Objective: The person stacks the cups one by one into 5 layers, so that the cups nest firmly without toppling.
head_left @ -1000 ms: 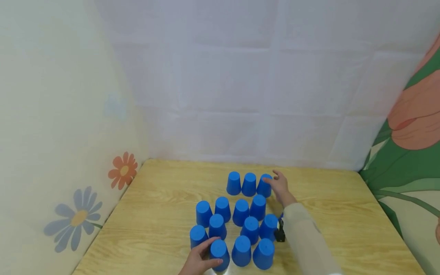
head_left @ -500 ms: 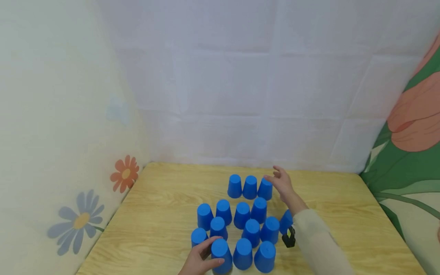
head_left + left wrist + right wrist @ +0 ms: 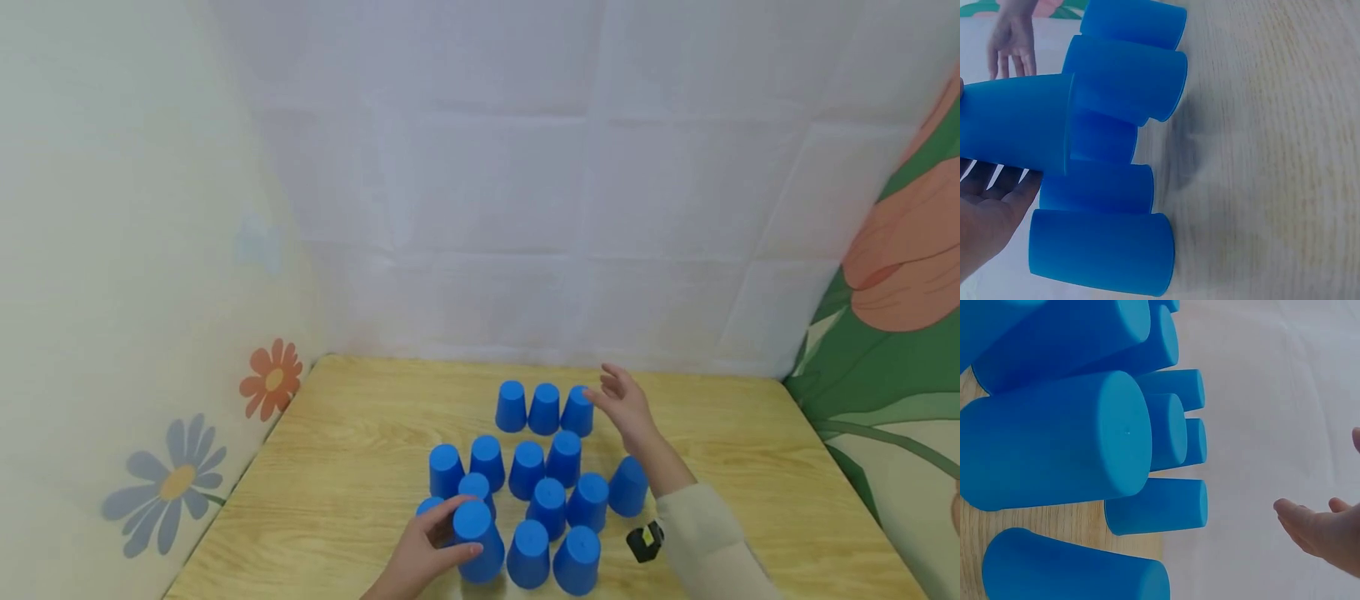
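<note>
My left hand (image 3: 420, 546) grips an upside-down blue plastic cup (image 3: 483, 546) at the front left of a group of like cups. In the left wrist view the held cup (image 3: 1016, 125) is raised off the table, its rim beside the other cups, with fingers beneath it. At the back right, my right hand (image 3: 628, 410) hovers with loose fingers beside the end cup (image 3: 577, 412) of the back row. The right wrist view has that hand (image 3: 1329, 534) holding nothing, against the white backdrop.
Several more blue cups stand upside down, among them a middle one (image 3: 550, 508) and one at the right (image 3: 628, 486). A black wrist device (image 3: 645, 542) sits by the right sleeve (image 3: 708, 533). White cloth (image 3: 480, 208) hangs behind the wooden table (image 3: 337, 467).
My left hand has raised its cup from the table. My right hand has drawn back to the right from the end cup, and the rightmost cup has come out from behind the sleeve.
</note>
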{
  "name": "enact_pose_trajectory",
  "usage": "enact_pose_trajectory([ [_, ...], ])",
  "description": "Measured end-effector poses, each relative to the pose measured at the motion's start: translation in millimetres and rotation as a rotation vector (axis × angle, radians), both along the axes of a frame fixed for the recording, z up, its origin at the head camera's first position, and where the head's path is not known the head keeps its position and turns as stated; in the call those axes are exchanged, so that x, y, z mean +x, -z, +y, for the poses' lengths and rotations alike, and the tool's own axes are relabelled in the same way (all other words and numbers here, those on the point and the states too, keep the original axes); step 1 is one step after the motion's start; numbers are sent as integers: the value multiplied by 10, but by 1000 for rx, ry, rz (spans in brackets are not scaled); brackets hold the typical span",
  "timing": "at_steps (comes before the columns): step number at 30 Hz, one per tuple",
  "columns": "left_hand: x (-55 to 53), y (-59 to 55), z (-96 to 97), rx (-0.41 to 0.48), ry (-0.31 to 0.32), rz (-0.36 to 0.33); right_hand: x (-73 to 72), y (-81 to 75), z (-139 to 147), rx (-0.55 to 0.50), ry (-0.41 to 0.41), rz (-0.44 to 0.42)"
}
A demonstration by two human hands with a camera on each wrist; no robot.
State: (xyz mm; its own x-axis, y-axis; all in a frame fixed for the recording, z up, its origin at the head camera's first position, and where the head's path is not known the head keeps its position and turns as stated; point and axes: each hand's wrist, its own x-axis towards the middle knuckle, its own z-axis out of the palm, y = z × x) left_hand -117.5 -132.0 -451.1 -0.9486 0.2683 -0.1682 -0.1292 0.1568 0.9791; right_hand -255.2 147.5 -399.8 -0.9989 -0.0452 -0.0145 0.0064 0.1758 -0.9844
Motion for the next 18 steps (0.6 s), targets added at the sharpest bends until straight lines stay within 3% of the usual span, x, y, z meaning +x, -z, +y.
enact_pose_trajectory([
  [9,-127,-139,-30,5,34,117,208,20,-27,-61,-12,23],
  [18,-328,-305,-50,-9,-9,232,476,85,-30,-69,-41,6],
])
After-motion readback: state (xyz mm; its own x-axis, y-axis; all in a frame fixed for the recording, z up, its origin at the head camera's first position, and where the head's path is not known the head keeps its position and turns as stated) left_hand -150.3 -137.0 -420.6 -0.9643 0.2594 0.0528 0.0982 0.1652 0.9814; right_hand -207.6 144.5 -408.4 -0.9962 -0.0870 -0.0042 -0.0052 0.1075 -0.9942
